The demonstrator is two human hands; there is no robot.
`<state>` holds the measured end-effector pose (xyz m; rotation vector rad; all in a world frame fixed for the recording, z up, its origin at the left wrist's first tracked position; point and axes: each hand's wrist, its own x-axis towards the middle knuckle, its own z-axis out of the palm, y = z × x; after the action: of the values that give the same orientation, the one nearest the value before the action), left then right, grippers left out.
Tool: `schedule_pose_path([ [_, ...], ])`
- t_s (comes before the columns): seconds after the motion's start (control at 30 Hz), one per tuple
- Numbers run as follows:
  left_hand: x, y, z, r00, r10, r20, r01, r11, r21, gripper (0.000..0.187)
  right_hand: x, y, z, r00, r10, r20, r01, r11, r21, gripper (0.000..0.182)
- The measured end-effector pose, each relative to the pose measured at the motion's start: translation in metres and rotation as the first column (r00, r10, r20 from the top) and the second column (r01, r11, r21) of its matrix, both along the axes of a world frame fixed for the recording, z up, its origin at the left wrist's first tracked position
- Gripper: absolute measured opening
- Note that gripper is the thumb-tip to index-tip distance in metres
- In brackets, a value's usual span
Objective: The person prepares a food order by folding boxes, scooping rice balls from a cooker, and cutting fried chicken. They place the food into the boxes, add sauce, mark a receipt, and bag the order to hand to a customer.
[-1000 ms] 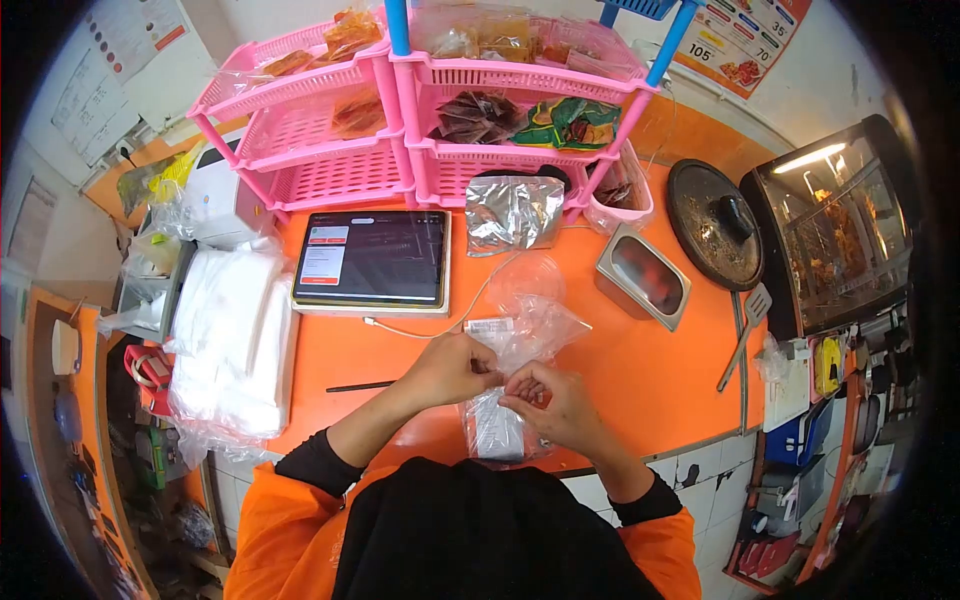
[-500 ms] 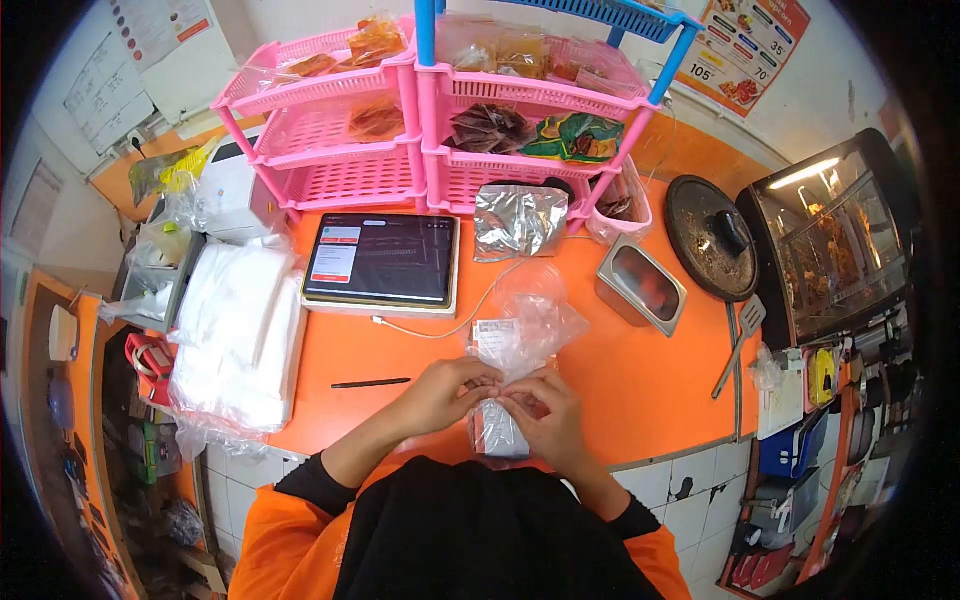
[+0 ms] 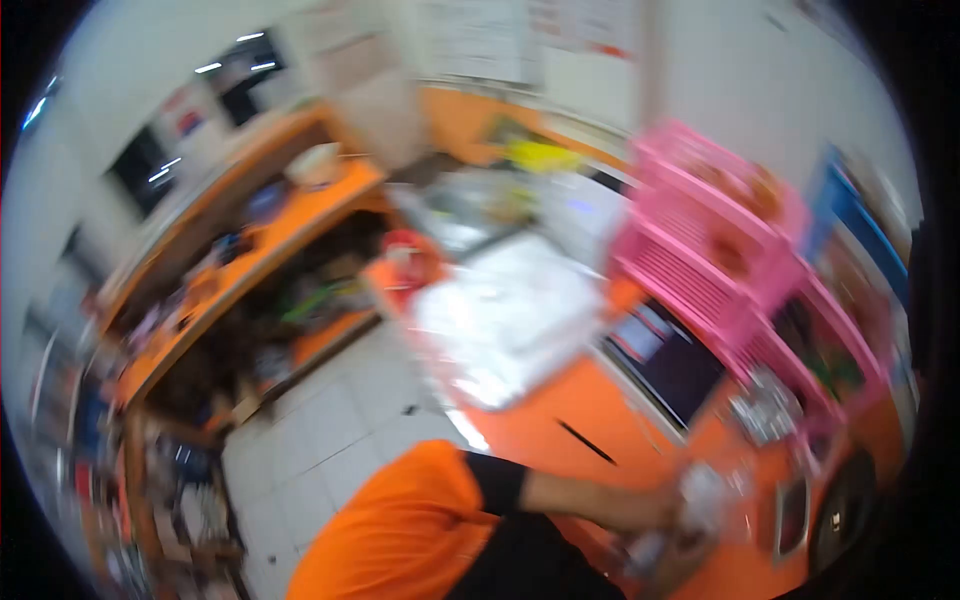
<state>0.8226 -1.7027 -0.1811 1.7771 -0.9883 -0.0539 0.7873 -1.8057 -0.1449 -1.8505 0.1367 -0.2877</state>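
Note:
The view is badly smeared by motion. My left hand [image 3: 662, 512] reaches out from an orange and black sleeve at the lower right of the orange counter [image 3: 540, 425]. It stays closed on a clear plastic bag [image 3: 705, 488] with something silvery inside. My right hand [image 3: 678, 566] shows as a blur just under the bag, and its grip cannot be made out.
A black pen [image 3: 587, 442] lies on the counter beside a tablet [image 3: 672, 362]. A stack of white bags [image 3: 510, 320] sits left of the pink rack [image 3: 735, 265]. A metal tub [image 3: 790, 515] is far right. Tiled floor [image 3: 330, 440] and another cluttered orange counter [image 3: 240, 255] lie to the left.
The camera has swung sharply left, so the counter and rack slid to the right and the floor and side counter came into view. My hands remain together at the bag.

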Motion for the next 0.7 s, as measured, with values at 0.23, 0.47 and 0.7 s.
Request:
schedule_pose_path([
  [0.23,0.006,0.072,0.000,0.948,0.030,0.318,-0.015,0.999,-0.050,0.017,0.006,0.157,0.037,0.928,0.335,0.163,-0.331,0.942,-0.052,0.044],
  [0.47,-0.147,0.326,0.063,0.839,0.495,0.227,-0.462,0.867,-0.184,0.019,-0.066,0.334,0.057,0.809,0.541,0.228,-0.542,0.838,-0.064,0.039],
  [0.7,-0.362,0.555,0.061,0.423,0.900,-0.104,-0.906,0.422,-0.039,0.025,-0.127,0.477,0.069,0.778,0.575,0.253,-0.584,0.810,-0.047,0.037],
])
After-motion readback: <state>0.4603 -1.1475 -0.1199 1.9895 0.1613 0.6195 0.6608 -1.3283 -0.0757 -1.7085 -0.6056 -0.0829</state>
